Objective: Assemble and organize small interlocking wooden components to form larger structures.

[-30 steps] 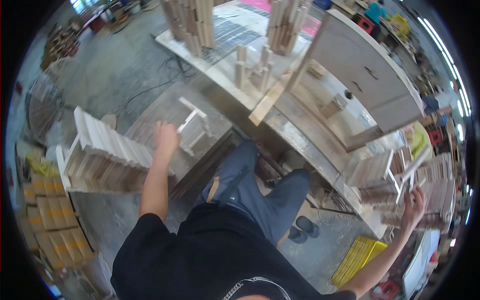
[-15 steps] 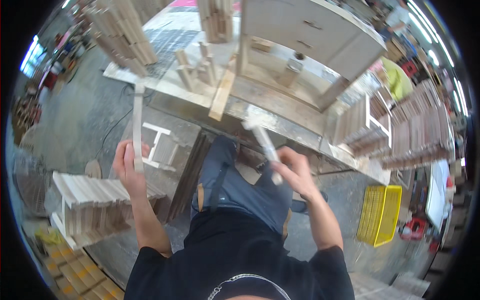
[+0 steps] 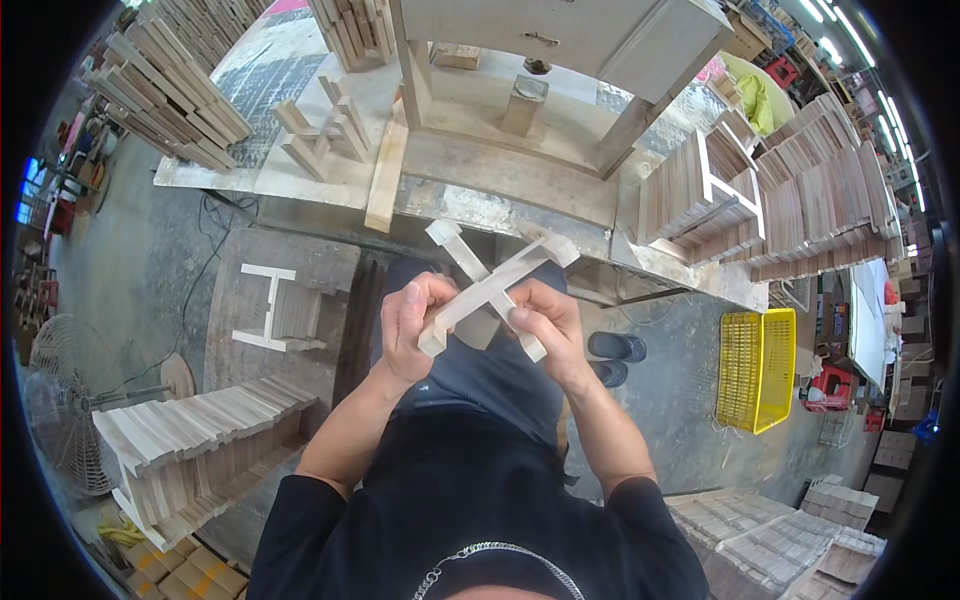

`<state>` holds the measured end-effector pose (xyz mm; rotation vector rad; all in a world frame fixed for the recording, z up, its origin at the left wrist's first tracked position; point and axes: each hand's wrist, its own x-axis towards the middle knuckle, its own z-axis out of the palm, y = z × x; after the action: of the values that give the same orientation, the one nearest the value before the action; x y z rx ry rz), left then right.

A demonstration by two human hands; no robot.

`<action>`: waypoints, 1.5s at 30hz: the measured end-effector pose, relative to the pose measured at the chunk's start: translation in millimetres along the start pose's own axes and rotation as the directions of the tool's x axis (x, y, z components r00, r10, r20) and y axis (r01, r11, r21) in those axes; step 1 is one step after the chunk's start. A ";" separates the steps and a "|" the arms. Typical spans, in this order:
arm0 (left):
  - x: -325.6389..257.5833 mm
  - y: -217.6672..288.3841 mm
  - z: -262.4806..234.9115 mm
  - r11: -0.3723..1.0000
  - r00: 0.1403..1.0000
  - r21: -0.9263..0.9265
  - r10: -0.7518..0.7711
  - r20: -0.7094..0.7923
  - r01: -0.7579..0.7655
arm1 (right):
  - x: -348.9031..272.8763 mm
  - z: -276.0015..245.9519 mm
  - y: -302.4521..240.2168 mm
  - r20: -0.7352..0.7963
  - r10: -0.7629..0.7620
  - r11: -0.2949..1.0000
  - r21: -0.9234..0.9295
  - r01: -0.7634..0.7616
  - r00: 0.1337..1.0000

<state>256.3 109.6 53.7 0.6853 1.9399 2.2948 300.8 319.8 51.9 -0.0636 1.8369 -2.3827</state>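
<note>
My left hand [image 3: 408,325] is closed around the lower end of a pale wooden piece [image 3: 465,309], which slopes up to the right and has a block-like far end. In my right hand [image 3: 552,326] is gripped the lower part of a second wooden piece [image 3: 461,252], sloping up to the left with a similar end. The two cross in an X above my lap, the left hand's piece lying over the other. Whether they are joined at the crossing I cannot tell.
Ahead is a workbench [image 3: 510,212] with a drawered wooden stand [image 3: 560,40]. On the bench lie a wooden bar [image 3: 386,175], small upright pieces [image 3: 328,135] and stacked H-shaped frames [image 3: 705,195]. More stacks [image 3: 200,430] stand at left. A yellow crate [image 3: 735,370] is on the floor at right.
My left hand has come from the far left to the middle, bringing its wooden piece across the right hand's piece. The right hand has moved slightly left. My view has shifted to the right.
</note>
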 end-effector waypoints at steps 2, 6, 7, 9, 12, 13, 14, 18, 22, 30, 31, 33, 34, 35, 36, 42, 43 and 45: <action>-2.8 -5.6 3.6 0.996 0.997 -0.042 -0.073 -0.018 0.073 | -0.7 0.8 2.7 -0.007 -0.014 0.999 0.039 0.015 1.000; -6.9 -23.7 3.9 0.984 0.983 -0.116 -0.150 -0.102 0.138 | 3.9 8.0 7.4 -0.071 -0.015 0.994 0.107 0.022 0.997; -6.3 -29.0 2.3 0.984 0.983 -0.113 -0.153 -0.099 0.141 | 6.6 8.6 10.6 -0.074 -0.006 0.994 0.112 0.014 0.997; -2.8 -37.3 2.4 0.986 0.979 -0.139 -0.115 -0.166 0.092 | 11.5 6.9 14.3 -0.082 0.001 0.997 0.081 0.005 0.997; 5.3 -43.7 2.2 0.994 0.978 -0.073 -0.096 -0.184 0.083 | 21.9 5.3 15.2 -0.107 -0.005 0.998 0.059 0.012 0.994; 10.7 -45.2 2.5 0.994 0.979 -0.073 -0.093 -0.180 0.081 | 26.5 4.5 14.5 -0.122 -0.018 0.997 0.068 0.026 0.992; 17.8 -45.8 2.9 0.992 0.976 -0.079 -0.116 -0.186 0.103 | 31.7 2.2 16.4 -0.127 -0.025 0.997 0.066 0.033 0.992; 54.0 -48.4 0.6 0.983 0.971 -0.068 -0.178 -0.158 0.169 | 56.8 -14.3 30.8 -0.163 -0.075 0.973 0.206 0.108 0.984; 97.8 -61.1 -4.7 0.979 0.967 -0.087 -0.195 -0.165 0.182 | 93.7 -22.8 16.8 -0.165 -0.185 0.982 0.017 0.190 0.969; 171.9 -81.0 -18.7 0.901 0.989 0.429 0.113 -0.094 -0.062 | 185.5 -55.5 6.8 -0.325 -0.218 0.944 -0.310 0.115 0.920; 182.6 -82.7 -20.5 0.874 0.989 0.484 0.107 -0.098 -0.047 | 193.7 -58.6 5.8 -0.344 -0.188 0.953 -0.289 0.087 0.920; 205.5 -82.9 -23.5 0.861 0.984 0.500 0.156 -0.085 -0.093 | 214.7 -71.1 11.6 -0.330 -0.259 0.924 -0.360 0.133 0.908; 214.5 -82.7 -27.0 0.861 0.990 0.505 0.118 -0.075 -0.064 | 223.7 -73.7 11.0 -0.335 -0.291 0.907 -0.394 0.147 0.896; 224.4 -83.8 -26.9 0.854 0.996 0.519 0.074 -0.055 -0.035 | 230.0 -78.6 10.2 -0.348 -0.320 0.895 -0.416 0.161 0.881; 234.6 -88.5 -27.0 0.857 0.995 0.514 0.078 -0.057 -0.038 | 236.3 -83.7 9.4 -0.345 -0.324 0.892 -0.422 0.162 0.881; 277.1 -111.1 -28.9 0.893 0.999 0.450 0.022 -0.025 -0.009 | 252.5 -92.9 -19.8 -0.369 -0.285 0.851 -0.523 0.056 0.885; 280.3 -115.1 -35.0 0.864 1.000 0.504 0.005 -0.013 0.002 | 249.5 -85.3 -29.3 -0.382 -0.273 0.756 -0.652 -0.049 0.883; 282.5 -109.9 -32.8 0.841 1.000 0.541 -0.019 0.005 0.013 | 235.9 -82.0 -33.3 -0.406 -0.261 0.623 -0.764 -0.168 0.876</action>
<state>-35.8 193.5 28.6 0.7034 2.6012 1.7092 55.1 376.1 51.8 0.4532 3.0259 -1.4605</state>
